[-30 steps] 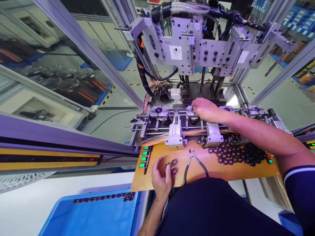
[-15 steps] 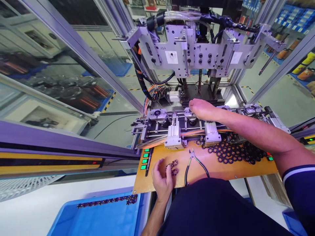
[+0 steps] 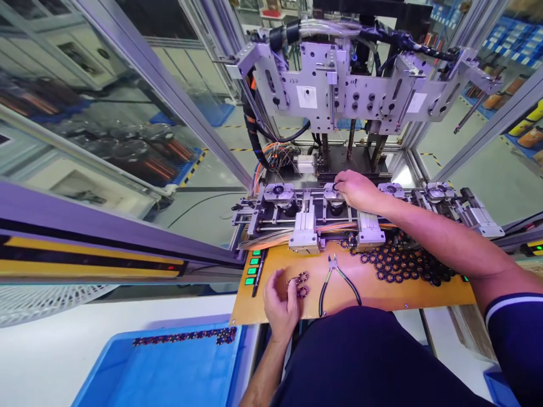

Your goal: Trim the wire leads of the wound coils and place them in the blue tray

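My right hand (image 3: pixel 357 191) reaches to the second fixture (image 3: pixel 333 191) from the left on the machine. Its fingertips are pinched around a dark ring part at the fixture's top, partly hidden by the fingers. My left hand (image 3: pixel 281 305) rests on the orange board (image 3: pixel 271 314), palm up with fingers curled and apart, beside a few small copper-wound rings (image 3: pixel 302 291). Whether one of these touches the thumb is hard to tell. Cutting pliers (image 3: pixel 334 275) lie with spread handles right of the rings. The leftmost fixture (image 3: pixel 279 191) bears a dark ring.
Many dark rings (image 3: pixel 394 265) are piled on the board's right part, under my right forearm. A blue tray (image 3: pixel 169 376) at lower left holds rows of rings. Above the fixtures hangs a metal plate (image 3: pixel 352 96) with downward rods. Green buttons (image 3: pixel 252 271) line the board's left edge.
The whole view has shifted slightly. My right hand stays at the second fixture, and its fingertips now show more clearly on the dark ring part. My left hand has barely moved.
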`<state>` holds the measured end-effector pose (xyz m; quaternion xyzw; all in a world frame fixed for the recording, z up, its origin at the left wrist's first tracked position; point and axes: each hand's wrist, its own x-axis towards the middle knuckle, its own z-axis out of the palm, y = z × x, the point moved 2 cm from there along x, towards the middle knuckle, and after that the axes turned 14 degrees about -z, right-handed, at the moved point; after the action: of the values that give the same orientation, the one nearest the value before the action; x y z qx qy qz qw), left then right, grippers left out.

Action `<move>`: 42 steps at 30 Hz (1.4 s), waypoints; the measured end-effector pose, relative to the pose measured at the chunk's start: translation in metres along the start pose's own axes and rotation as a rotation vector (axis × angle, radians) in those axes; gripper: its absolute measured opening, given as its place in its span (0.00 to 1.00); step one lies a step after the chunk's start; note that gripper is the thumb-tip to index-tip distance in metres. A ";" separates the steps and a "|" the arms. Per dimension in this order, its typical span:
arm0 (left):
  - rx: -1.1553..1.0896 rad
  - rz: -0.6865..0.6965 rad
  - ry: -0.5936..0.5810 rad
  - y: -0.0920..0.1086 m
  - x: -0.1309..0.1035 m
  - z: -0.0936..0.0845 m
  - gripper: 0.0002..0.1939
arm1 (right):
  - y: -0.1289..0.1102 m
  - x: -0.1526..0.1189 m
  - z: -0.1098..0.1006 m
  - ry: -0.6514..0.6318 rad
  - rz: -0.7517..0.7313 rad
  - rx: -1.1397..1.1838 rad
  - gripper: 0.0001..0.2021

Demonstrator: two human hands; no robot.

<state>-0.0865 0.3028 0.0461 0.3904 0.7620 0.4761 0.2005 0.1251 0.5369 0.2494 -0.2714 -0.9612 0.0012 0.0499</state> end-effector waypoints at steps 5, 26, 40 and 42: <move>0.003 -0.006 0.000 0.000 0.000 0.001 0.26 | -0.014 -0.009 0.004 -0.067 0.010 -0.051 0.19; 0.024 -0.009 0.007 0.003 0.001 0.002 0.25 | -0.006 -0.027 0.026 0.089 0.039 0.083 0.27; 0.010 0.030 -0.024 0.011 -0.001 0.000 0.26 | -0.103 -0.197 0.042 0.742 0.450 0.182 0.17; -0.001 0.039 -0.027 0.016 -0.001 0.000 0.26 | -0.112 -0.220 0.068 0.661 0.507 0.193 0.14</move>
<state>-0.0794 0.3064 0.0602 0.4114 0.7515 0.4748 0.2015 0.2462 0.3283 0.1646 -0.4792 -0.7917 0.0164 0.3785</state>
